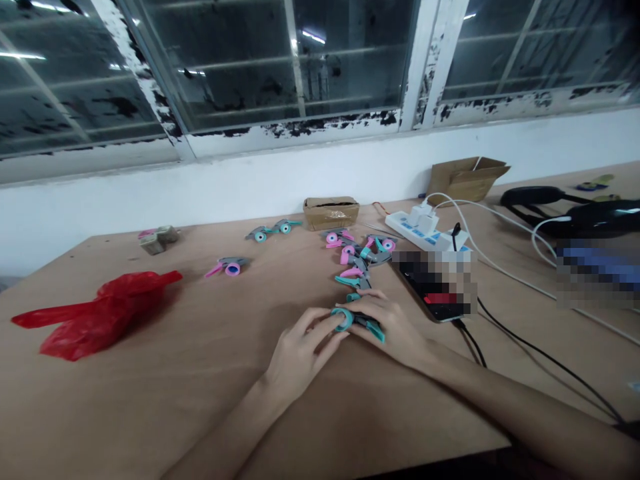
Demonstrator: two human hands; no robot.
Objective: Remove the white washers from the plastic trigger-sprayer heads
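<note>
Your left hand (295, 360) and right hand (395, 327) grip one teal-gray piece (369, 325) between them, apparently mid-work. Pile (357, 257) at 12 o'clock, loose pieces (235, 262) toward 10–11; can't tell which are done.

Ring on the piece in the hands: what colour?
The ring is teal, seen in the head view.

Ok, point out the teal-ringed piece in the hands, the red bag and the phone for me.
Teal-ringed piece (348, 321): head view, on the rim of its ring.
Red bag (107, 312): head view, on its crumpled middle.
Phone (426, 288): head view, on its dark screen.
</note>
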